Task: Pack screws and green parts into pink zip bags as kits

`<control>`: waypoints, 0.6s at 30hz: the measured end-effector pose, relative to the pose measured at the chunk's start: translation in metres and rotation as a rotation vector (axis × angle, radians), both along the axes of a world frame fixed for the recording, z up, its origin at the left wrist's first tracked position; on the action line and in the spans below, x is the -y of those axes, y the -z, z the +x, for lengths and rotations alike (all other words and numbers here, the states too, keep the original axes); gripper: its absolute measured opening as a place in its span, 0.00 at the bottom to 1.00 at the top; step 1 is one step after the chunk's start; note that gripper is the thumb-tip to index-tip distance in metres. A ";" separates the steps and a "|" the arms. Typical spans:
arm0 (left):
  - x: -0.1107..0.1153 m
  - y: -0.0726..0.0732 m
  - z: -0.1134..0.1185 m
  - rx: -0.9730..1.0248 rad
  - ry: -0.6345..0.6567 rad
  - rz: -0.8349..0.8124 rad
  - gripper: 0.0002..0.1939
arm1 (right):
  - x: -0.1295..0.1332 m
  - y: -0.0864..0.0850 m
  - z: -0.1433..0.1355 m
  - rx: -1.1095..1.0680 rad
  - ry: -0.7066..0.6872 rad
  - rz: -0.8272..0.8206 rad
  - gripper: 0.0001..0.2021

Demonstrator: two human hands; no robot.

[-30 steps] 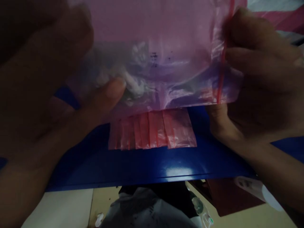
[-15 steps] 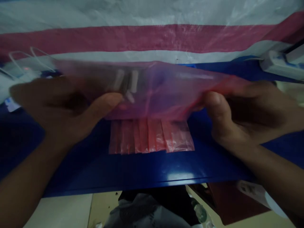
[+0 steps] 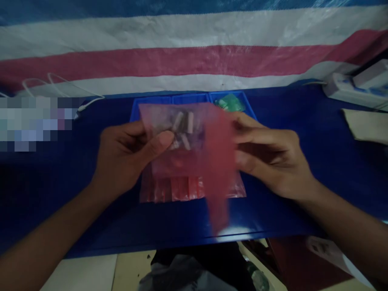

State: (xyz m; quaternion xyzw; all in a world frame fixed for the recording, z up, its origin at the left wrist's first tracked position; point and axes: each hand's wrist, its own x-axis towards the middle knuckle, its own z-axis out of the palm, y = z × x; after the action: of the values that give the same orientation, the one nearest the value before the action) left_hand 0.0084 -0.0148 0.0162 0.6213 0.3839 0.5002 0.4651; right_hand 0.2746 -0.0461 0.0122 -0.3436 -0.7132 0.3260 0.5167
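Note:
Between my hands is a pink see-through plastic bag with several small pale, rod-like pieces inside. My left hand pinches its left side, thumb on top near the pieces. At the bag's right part, blurred and folded over, my right hand has its fingers closed on the plastic. Underneath, a row of overlapping pink plastic bags lies on the blue table, partly hidden by the held bag. Just behind stands a blue divided tray, mostly covered by the bag and hands.
Green packets lie in the tray's right compartment. A white power strip sits at the back right, near a beige flat item. White cables run at the back left. A striped sheet hangs behind the table.
My hands have come closer together, the right one moving left. The bag, stretched wide before, is now folded over on its right side. More of the blue tray shows.

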 end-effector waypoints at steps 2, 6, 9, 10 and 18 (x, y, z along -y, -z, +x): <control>0.000 0.002 -0.001 -0.023 0.107 -0.049 0.27 | 0.003 0.004 -0.002 -0.015 -0.068 -0.031 0.09; 0.001 -0.003 0.001 0.018 0.175 -0.124 0.33 | 0.007 0.007 -0.007 -0.006 0.008 0.013 0.11; 0.001 -0.012 0.000 -0.047 0.096 -0.113 0.22 | 0.006 0.005 -0.008 0.040 -0.005 0.088 0.09; 0.000 -0.016 -0.001 -0.064 0.051 -0.095 0.17 | 0.005 0.004 -0.008 0.046 -0.009 0.106 0.08; -0.009 -0.029 -0.015 -0.539 -0.027 0.036 0.17 | 0.006 0.018 -0.012 0.360 0.053 0.377 0.07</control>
State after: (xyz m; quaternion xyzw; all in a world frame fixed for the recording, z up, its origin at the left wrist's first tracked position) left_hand -0.0066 -0.0053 0.0452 0.7351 0.4931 0.3297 0.3282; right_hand 0.2630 -0.0516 -0.0055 -0.3120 -0.8327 0.1073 0.4447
